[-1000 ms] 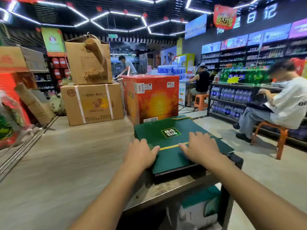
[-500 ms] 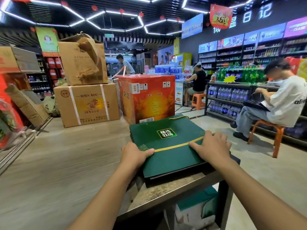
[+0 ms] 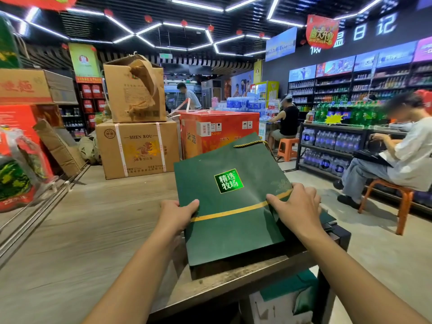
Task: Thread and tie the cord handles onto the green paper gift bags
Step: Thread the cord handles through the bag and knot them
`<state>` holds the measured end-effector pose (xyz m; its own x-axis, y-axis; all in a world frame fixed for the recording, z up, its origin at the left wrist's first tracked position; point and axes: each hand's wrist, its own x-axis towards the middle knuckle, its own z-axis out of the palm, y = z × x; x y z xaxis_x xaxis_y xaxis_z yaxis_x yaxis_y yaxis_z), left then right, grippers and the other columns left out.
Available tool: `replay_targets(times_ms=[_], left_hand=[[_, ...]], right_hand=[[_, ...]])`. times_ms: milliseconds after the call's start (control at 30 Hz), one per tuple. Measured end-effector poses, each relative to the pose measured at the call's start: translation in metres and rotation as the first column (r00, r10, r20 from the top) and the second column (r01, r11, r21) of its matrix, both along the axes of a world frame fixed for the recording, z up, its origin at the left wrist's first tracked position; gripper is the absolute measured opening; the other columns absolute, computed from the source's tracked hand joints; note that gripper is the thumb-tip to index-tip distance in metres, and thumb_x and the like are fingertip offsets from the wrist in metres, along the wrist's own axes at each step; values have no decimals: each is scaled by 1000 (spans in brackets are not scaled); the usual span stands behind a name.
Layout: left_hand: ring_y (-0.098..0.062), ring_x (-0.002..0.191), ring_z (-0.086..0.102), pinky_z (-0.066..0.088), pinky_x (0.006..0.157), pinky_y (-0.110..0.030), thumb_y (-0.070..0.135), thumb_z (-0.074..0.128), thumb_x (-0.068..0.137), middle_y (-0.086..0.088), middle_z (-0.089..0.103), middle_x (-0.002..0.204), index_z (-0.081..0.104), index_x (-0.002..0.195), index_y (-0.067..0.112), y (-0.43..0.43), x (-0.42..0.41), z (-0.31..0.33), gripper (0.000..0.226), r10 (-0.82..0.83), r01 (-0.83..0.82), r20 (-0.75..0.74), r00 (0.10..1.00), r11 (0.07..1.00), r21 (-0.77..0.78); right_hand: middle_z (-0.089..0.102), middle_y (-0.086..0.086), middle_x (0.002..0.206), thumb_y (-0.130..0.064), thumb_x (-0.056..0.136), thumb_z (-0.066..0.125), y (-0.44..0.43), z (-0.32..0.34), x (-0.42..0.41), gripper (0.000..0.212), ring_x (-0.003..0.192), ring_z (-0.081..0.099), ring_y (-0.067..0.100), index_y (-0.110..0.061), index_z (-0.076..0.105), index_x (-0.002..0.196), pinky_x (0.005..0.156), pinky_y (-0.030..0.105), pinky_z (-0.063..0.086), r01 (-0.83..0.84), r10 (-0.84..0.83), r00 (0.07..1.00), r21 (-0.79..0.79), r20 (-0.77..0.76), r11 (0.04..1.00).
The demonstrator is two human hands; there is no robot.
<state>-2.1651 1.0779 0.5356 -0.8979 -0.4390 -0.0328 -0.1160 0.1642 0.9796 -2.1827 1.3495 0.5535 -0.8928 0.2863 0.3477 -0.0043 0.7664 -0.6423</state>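
Note:
A flat green paper gift bag [image 3: 231, 206] with a gold stripe and a shiny green label is tilted up off the pile beneath it. My left hand [image 3: 177, 216] grips its left edge, thumb on top. My right hand [image 3: 297, 206] grips its right edge near the stripe. A dark gold cord handle [image 3: 252, 144] loops from the bag's far top edge. More flat green bags [image 3: 327, 217] lie under it at the right, mostly hidden.
A wooden table [image 3: 70, 230] runs left of a dark bench [image 3: 257, 274]. Cardboard boxes [image 3: 136, 148] and a red carton [image 3: 219, 129] stand behind. A person on an orange stool [image 3: 395, 197] sits at the right by drink shelves. A box [image 3: 285, 300] sits under the bench.
Both hands went from pressing flat on the bag to gripping its side edges. The bag has lifted and tilted up toward me, its far end raised.

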Motion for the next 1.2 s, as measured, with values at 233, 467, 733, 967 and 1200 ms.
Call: replay_targets(times_ms=[233, 467, 733, 967, 1200], left_hand=[[-31, 86, 73, 61, 82, -53, 35, 82, 61, -13, 75, 97, 66, 111, 8, -52, 9, 3, 59, 72, -72, 10, 997, 997, -3], [-38, 94, 69, 55, 93, -57, 9, 65, 96, -15, 72, 99, 65, 99, 16, -97, 55, 38, 7, 79, -78, 45, 996, 997, -28], [-23, 98, 60, 49, 96, -40, 4, 53, 102, -5, 66, 114, 64, 125, 30, -150, 108, 80, 37, 87, -55, 101, 991, 956, -287], [-34, 130, 51, 45, 106, -42, 26, 55, 99, -11, 53, 146, 55, 142, 20, -198, 106, 85, 44, 311, -86, 161, 937, 649, -756], [-32, 130, 51, 43, 108, -42, 52, 59, 94, -13, 53, 146, 50, 142, 12, -174, 83, 51, 63, 195, -43, 91, 977, 592, -805]], right_hand=[[47, 7, 121, -54, 86, 72, -26, 4, 6, 54, 110, 53, 29, -15, 51, 117, 89, 42, 49, -144, 148, 989, -186, 6, 972], [56, -2, 105, -49, 92, 69, -66, 10, 11, 62, 102, 57, 23, -9, 47, 135, 88, 40, 47, -246, 292, 956, -473, 25, 846], [61, 1, 79, -44, 95, 67, -124, 18, 15, 35, 51, 53, 15, -11, 57, 101, 43, 24, 40, -372, 478, 879, -621, 5, 690], [50, 17, 53, -15, 100, 66, -174, 4, 35, 25, 40, 63, 31, -5, 46, 86, 39, 27, 45, -416, 619, 781, -669, 84, 616], [54, 13, 86, -12, 104, 56, -213, -22, 58, 19, 64, 75, 41, -10, 42, 92, 52, 42, 58, -355, 620, 783, -778, 56, 519]])
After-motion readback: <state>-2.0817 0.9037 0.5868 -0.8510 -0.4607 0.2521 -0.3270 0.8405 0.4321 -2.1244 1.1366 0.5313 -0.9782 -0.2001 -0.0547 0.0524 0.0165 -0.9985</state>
